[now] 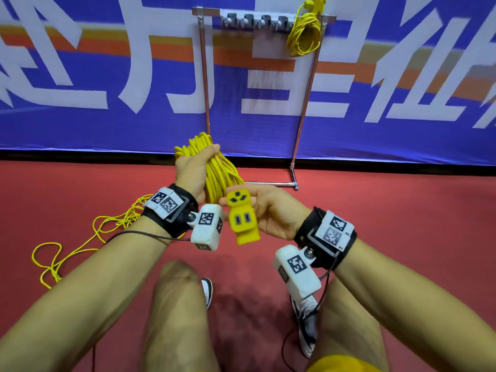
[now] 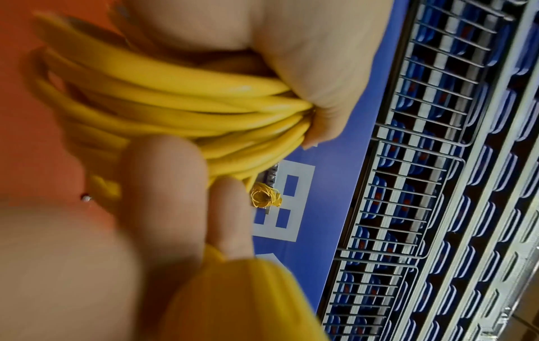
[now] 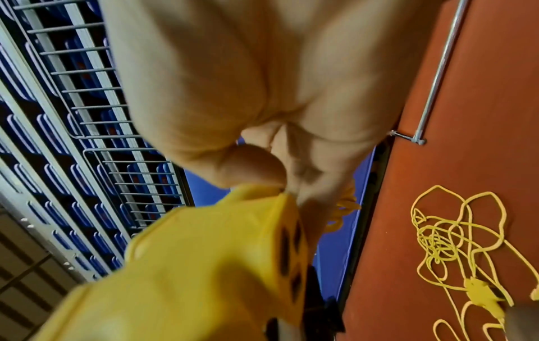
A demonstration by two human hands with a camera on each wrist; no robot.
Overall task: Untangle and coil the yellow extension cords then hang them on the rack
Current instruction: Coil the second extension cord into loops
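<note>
While the left hand (image 1: 192,170) clenches a thick coil of glossy yellow extension cord (image 1: 214,170), its fingers (image 2: 315,76) wrapped round the bundled loops, the right hand (image 1: 271,210) pinches the chunky yellow plastic multi-outlet socket block (image 1: 241,218) at that cord's end, thumb on one side and fingers behind. The block sits just beside the coil, its dark slots facing up. Both are held above the red floor (image 1: 402,224). A loose tangle of thin yellow cord (image 1: 80,242) lies on the floor to the left, with a yellow plug (image 3: 478,297) among its loops. Ahead stands a silver metal tube rack (image 1: 306,103) with grey hooks, a second coiled yellow cord (image 1: 304,36) hanging at its right end. Behind it a blue banner (image 1: 107,124) bears large white characters, cut off and not legible. Black wrist straps carry white square-patterned marker tags (image 1: 332,229).
</note>
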